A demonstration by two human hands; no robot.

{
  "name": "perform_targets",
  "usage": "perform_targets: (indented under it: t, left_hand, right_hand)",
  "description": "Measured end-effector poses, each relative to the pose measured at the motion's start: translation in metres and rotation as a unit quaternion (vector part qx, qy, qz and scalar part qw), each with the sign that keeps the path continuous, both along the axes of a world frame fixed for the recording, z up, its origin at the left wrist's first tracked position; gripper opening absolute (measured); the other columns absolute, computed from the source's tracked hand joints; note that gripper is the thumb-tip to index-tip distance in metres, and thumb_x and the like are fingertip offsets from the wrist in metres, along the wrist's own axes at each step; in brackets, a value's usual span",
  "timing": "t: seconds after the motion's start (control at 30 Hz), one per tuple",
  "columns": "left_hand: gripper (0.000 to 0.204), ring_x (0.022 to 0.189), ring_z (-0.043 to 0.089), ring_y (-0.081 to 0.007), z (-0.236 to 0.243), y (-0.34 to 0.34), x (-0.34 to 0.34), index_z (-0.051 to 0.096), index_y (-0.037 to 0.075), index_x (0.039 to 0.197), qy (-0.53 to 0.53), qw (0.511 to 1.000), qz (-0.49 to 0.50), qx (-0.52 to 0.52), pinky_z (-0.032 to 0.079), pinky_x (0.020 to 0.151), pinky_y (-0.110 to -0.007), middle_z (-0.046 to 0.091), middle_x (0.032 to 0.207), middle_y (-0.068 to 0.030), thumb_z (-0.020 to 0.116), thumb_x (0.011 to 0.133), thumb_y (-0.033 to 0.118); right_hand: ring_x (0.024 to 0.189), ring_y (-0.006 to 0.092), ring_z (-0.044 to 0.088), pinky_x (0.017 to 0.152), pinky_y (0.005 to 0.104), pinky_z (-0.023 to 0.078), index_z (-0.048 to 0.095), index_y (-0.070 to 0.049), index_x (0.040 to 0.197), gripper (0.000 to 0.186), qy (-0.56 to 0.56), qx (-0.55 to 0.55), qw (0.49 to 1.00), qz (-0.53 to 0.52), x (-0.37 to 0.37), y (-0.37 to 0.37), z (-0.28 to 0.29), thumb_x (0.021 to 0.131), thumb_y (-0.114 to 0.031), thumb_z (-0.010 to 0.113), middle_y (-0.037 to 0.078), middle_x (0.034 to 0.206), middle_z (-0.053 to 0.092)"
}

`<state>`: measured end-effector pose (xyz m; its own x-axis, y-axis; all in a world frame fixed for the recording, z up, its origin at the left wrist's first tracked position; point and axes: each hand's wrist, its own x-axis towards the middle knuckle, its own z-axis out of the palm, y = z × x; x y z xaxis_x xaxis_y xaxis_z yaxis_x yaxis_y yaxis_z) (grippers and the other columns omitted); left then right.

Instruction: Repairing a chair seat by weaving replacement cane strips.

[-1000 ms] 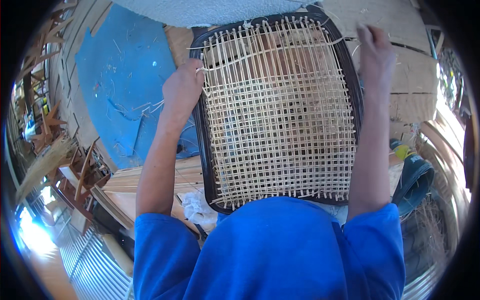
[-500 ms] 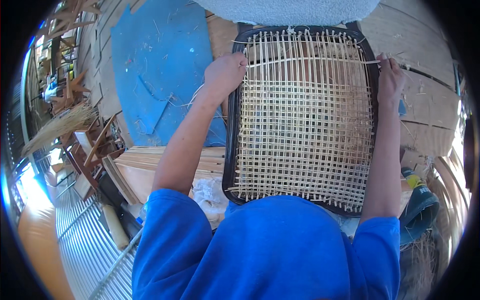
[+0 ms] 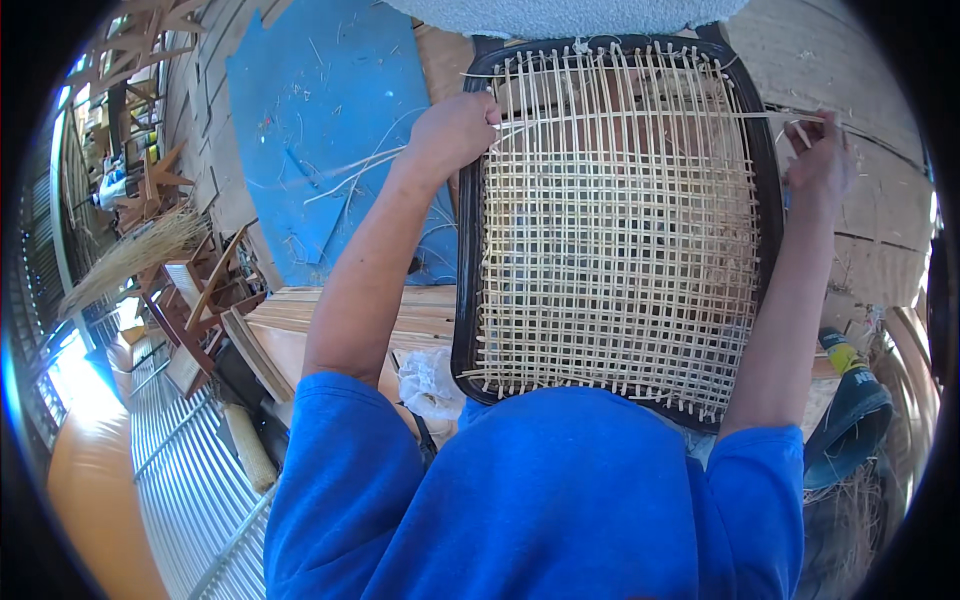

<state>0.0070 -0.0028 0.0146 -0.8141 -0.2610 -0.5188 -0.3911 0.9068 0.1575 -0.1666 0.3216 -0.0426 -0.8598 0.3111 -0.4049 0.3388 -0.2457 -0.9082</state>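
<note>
- We have the dark frame [image 3: 466, 300] right in front of us, its lower edge against the blue shirt [image 3: 560, 490] and its upper edge just beside a fluffy pale cloth [image 3: 580, 18]; what bears its weight we cannot tell.
- Inside it sits the woven panel [image 3: 620, 240]: a close grid over the lower part, mostly upright strands with wide gaps near the top.
- A loose cane strand [image 3: 655, 115] crosses that gappy part from side to side, nearly straight.
- Our left hand [image 3: 455, 130] is at the frame's upper left edge, fingers curled in and apparently pinching the strand; pale tails [image 3: 372, 160] trail out behind it over the blue sheet [image 3: 330, 110].
- Our right hand [image 3: 818, 165] is just outside the right edge, fingers bent and seemingly closed on the strand's end, though blur hides the exact pinch.
- We judge the strand very light, springy and rather smooth, so it could slip from a loose pinch; a sharp bend might split it. Best held flat between thumb and forefinger, close to the frame.
- The frame looks stiff and fairly sturdy; its bare side rails seem the place to take hold, since pressing on the panel could shift the weave.
</note>
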Motion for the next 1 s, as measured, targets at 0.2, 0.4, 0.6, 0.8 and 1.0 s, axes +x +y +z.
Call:
perform_targets:
  t: [0.2, 0.4, 0.6, 0.8, 1.0]
  left_hand:
    - [0.018, 0.076, 0.058, -0.029, 0.0, 0.004, 0.003, 0.057, 0.007, 0.085, 0.004, 1.0, -0.001, -0.02, 0.045, 0.065, -0.038, 0.06, 0.079, -0.0117, 0.058, 0.07, 0.018]
    - [0.012, 0.078, 0.056, -0.0313, 0.007, 0.011, 0.016, 0.057, 0.007, 0.081, 0.061, 0.987, -0.035, -0.145, 0.044, 0.067, -0.041, 0.059, 0.08, -0.0112, 0.05, 0.073, 0.012]
    - [0.013, 0.08, 0.052, -0.0297, 0.005, 0.025, 0.065, 0.057, 0.004, 0.083, 0.352, 0.934, -0.005, -0.057, 0.041, 0.074, -0.038, 0.056, 0.083, -0.0097, 0.055, 0.075, 0.014]
    - [0.02, 0.08, 0.054, -0.0216, -0.029, 0.006, 0.073, 0.055, -0.001, 0.089, 0.323, 0.894, 0.292, 0.106, 0.042, 0.073, -0.03, 0.057, 0.09, -0.0131, 0.056, 0.075, 0.012]
    - [0.02, 0.078, 0.051, -0.0122, -0.039, 0.012, 0.049, 0.055, -0.002, 0.092, 0.36, 0.73, 0.45, 0.369, 0.04, 0.071, -0.024, 0.055, 0.089, -0.0079, 0.058, 0.073, 0.005]
  right_hand:
    - [0.073, 0.0239, 0.054, 0.066, 0.0388, 0.053, 0.05, 0.006, 0.088, 0.018, 0.039, 0.011, 0.998, -0.041, -0.02, 0.026, 0.006, 0.084, -0.012, 0.048, 0.014, 0.079, 0.051]
    - [0.078, 0.0256, 0.053, 0.075, 0.0403, 0.051, 0.049, 0.007, 0.09, 0.02, 0.054, 0.009, 0.997, -0.051, -0.021, 0.024, 0.01, 0.084, -0.011, 0.047, 0.016, 0.084, 0.049]
    - [0.086, 0.0216, 0.051, 0.075, 0.03, 0.047, 0.047, 0.003, 0.105, 0.032, -0.019, 0.035, 0.998, 0.057, 0.003, 0.02, 0.014, 0.086, -0.023, 0.047, 0.013, 0.091, 0.049]
    - [0.082, 0.0131, 0.052, 0.066, 0.0226, 0.044, 0.053, -0.002, 0.108, 0.034, -0.071, 0.102, 0.952, 0.281, 0.022, 0.005, 0.008, 0.083, -0.025, 0.054, 0.008, 0.098, 0.054]
    - [0.064, 0.0041, 0.047, 0.058, 0.0187, 0.038, 0.06, 0.0, 0.089, 0.02, 0.035, 0.179, 0.948, 0.263, 0.028, -0.003, -0.009, 0.082, -0.018, 0.056, -0.001, 0.071, 0.057]
